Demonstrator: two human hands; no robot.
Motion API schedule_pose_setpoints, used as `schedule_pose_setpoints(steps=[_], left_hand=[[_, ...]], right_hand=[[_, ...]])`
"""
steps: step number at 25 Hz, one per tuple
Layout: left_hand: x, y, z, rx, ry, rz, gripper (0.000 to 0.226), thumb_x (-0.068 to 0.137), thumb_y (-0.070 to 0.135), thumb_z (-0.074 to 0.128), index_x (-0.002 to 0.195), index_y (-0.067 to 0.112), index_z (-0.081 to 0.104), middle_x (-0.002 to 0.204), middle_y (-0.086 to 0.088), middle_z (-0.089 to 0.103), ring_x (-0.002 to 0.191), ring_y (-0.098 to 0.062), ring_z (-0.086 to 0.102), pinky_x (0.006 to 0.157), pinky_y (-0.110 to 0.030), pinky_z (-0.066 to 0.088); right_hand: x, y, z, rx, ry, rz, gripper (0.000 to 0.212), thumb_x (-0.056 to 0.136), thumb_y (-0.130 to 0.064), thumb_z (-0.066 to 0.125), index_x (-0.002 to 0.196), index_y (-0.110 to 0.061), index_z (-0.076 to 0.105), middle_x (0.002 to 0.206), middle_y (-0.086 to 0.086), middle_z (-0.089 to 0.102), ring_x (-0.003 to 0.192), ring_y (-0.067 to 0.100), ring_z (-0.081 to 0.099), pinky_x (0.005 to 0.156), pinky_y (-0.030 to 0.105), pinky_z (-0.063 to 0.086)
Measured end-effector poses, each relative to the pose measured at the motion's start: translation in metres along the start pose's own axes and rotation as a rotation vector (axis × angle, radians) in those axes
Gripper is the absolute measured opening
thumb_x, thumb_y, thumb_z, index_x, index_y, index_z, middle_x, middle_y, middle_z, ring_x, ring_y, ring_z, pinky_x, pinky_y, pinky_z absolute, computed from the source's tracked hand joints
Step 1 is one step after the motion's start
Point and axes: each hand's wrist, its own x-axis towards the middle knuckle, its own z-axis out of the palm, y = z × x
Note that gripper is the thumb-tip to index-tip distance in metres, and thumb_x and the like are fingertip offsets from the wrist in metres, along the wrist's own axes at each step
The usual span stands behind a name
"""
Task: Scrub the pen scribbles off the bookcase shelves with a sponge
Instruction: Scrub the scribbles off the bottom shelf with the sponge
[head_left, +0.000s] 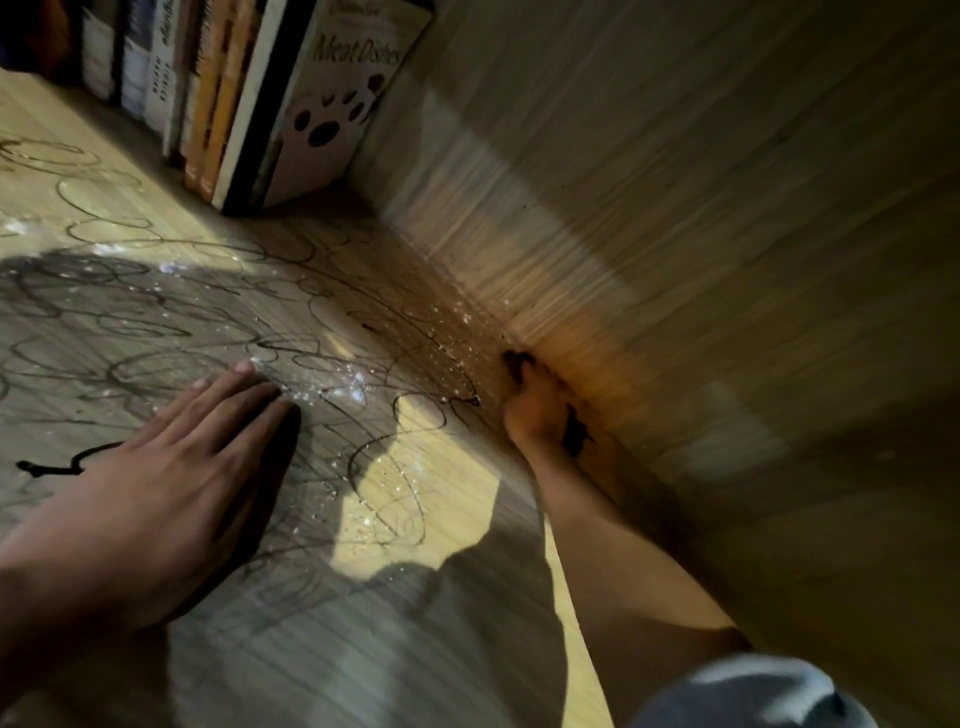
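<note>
Scribbled shelf (156, 322); right hand (535, 405) jammed against side wall (675, 208).

The shelf (156, 218) is showing a pale wood-grain laminate with a smooth, faintly glossy face, which is carrying dark pen scribbles (171, 322) and glistening wet droplets (343, 387). The side panel (675, 234) is showing the same fine-lined wood-grain finish, appearing matt. The books (270, 104) are presenting paper or card covers, the endmost one looking slightly glossy. A sleeve (753, 696) is appearing as soft, matt, light cloth.
</note>
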Motion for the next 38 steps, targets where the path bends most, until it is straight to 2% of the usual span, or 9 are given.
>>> schedule_pose_setpoints(steps=[4,10,14,16,18,22,27,34,38], left_hand=[[0.001,-0.002,0.0,0.024,-0.011,0.008,0.061,0.095,0.039,0.026,0.144,0.004,0.039,0.145,-0.017,0.042,0.147,-0.021,0.015,0.119,-0.04,0.017],[0.0,0.001,-0.004,0.01,-0.022,-0.02,0.069,0.097,0.049,0.012,0.145,0.006,0.036,0.146,-0.016,0.041,0.146,-0.011,0.003,0.118,-0.036,0.013],[0.0,0.003,-0.01,0.037,-0.036,-0.024,0.07,0.097,0.048,0.009,0.145,0.005,0.037,0.147,-0.017,0.041,0.146,-0.019,0.015,0.117,-0.038,0.015],[0.0,0.005,-0.014,0.051,-0.057,-0.045,0.067,0.096,0.045,0.015,0.146,0.005,0.036,0.149,-0.017,0.039,0.146,-0.024,0.019,0.118,-0.037,0.014],[0.001,0.008,-0.015,0.037,-0.077,-0.064,0.068,0.093,0.043,0.018,0.147,0.006,0.035,0.15,-0.016,0.038,0.146,-0.025,0.019,0.119,-0.04,0.017],[0.001,0.008,-0.018,0.054,-0.068,-0.054,0.065,0.094,0.042,0.021,0.145,0.005,0.037,0.148,-0.017,0.041,0.145,-0.027,0.023,0.118,-0.037,0.015],[0.0,0.014,-0.017,0.089,-0.075,-0.05,0.062,0.095,0.039,0.027,0.144,0.005,0.04,0.146,-0.017,0.043,0.144,-0.028,0.026,0.116,-0.035,0.013],[0.0,0.009,-0.017,0.122,-0.116,-0.031,0.062,0.094,0.038,0.027,0.143,0.003,0.042,0.145,-0.018,0.045,0.141,-0.03,0.032,0.116,-0.034,0.011],[0.001,0.009,-0.016,0.114,-0.118,-0.045,0.062,0.094,0.039,0.027,0.143,0.003,0.042,0.145,-0.018,0.046,0.141,-0.029,0.031,0.116,-0.031,0.009]], right_hand=[[-0.03,0.069,-0.019,0.179,-0.032,-0.14,0.047,0.1,-0.005,0.039,0.143,-0.024,0.042,0.15,-0.008,0.033,0.142,0.014,0.023,0.106,0.012,0.017],[-0.003,0.083,-0.017,-0.028,-0.044,0.46,0.049,0.1,-0.032,0.03,0.14,-0.007,0.043,0.147,0.019,0.038,0.134,0.037,0.036,0.112,0.046,0.026],[-0.002,0.019,-0.002,0.053,-0.034,0.135,0.048,0.101,-0.033,0.029,0.145,-0.015,0.039,0.15,0.013,0.034,0.136,0.035,0.031,0.115,0.045,0.023],[-0.012,0.012,-0.005,0.101,-0.087,-0.121,0.044,0.101,-0.017,0.037,0.145,-0.014,0.039,0.152,0.009,0.033,0.138,0.025,0.031,0.115,0.028,0.022],[-0.026,0.021,-0.019,0.206,-0.088,-0.155,0.041,0.101,-0.008,0.04,0.141,-0.015,0.046,0.144,0.003,0.041,0.119,0.007,0.043,0.092,0.005,0.033],[-0.016,0.019,-0.015,0.147,0.079,0.112,0.041,0.1,-0.019,0.039,0.139,-0.027,0.048,0.144,0.003,0.044,0.124,0.025,0.046,0.105,0.031,0.037],[0.023,-0.03,0.005,0.049,0.029,0.501,0.043,0.096,-0.028,0.044,0.134,-0.008,0.049,0.145,0.018,0.037,0.132,0.04,0.037,0.11,0.05,0.031],[0.036,-0.066,0.009,0.073,-0.206,-0.202,0.053,0.092,-0.011,0.053,0.143,-0.02,0.043,0.147,0.008,0.039,0.132,0.031,0.039,0.108,0.037,0.035],[0.023,-0.014,-0.013,0.307,-0.052,-0.222,0.059,0.088,0.01,0.046,0.14,-0.017,0.046,0.139,0.007,0.051,0.126,0.022,0.048,0.094,0.017,0.033]])
